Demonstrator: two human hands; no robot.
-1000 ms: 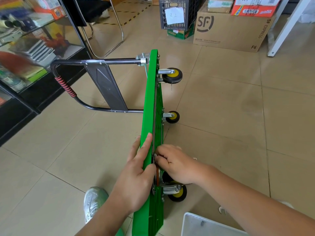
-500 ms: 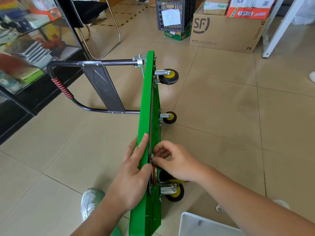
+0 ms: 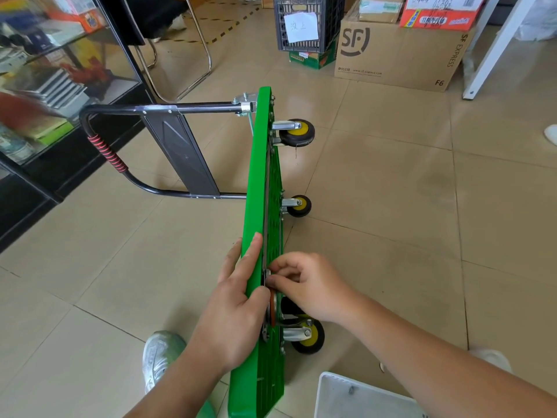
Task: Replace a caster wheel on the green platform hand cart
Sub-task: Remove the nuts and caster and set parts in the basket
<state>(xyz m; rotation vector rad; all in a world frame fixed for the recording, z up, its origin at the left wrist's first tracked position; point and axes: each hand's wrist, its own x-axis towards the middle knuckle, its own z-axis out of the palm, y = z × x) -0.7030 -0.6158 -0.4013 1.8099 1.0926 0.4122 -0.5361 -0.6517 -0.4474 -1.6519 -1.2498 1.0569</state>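
The left hand (image 3: 238,315) is lying flat against the smooth top face of the green platform hand cart (image 3: 265,182), fingers straight and pressed together, the forefinger running along its upturned rim. The right hand (image 3: 307,285) is curling its fingers on the ribbed underside, thumb and forefinger pinching a small part (image 3: 268,277) against the thin metal strip there; what it is is too small to tell. The cart is standing on one long edge on the glossy beige tiled floor (image 3: 391,191), its black tubular handle (image 3: 168,109), wrapped with red cord at one bend, reaching out to the left. Three casters are sticking out to the right, each a black rubber tyre on a yellow hub in a silver steel fork: the far caster (image 3: 297,132), the middle caster (image 3: 299,206) and the near caster (image 3: 307,336), just below the right hand. A rust-orange ring (image 3: 272,309) is sitting against the near caster's plate. A white tray (image 3: 337,384) is holding one small dark piece. A grey slatted crate (image 3: 328,22) is bearing a paper note beside a cardboard box (image 3: 398,55).
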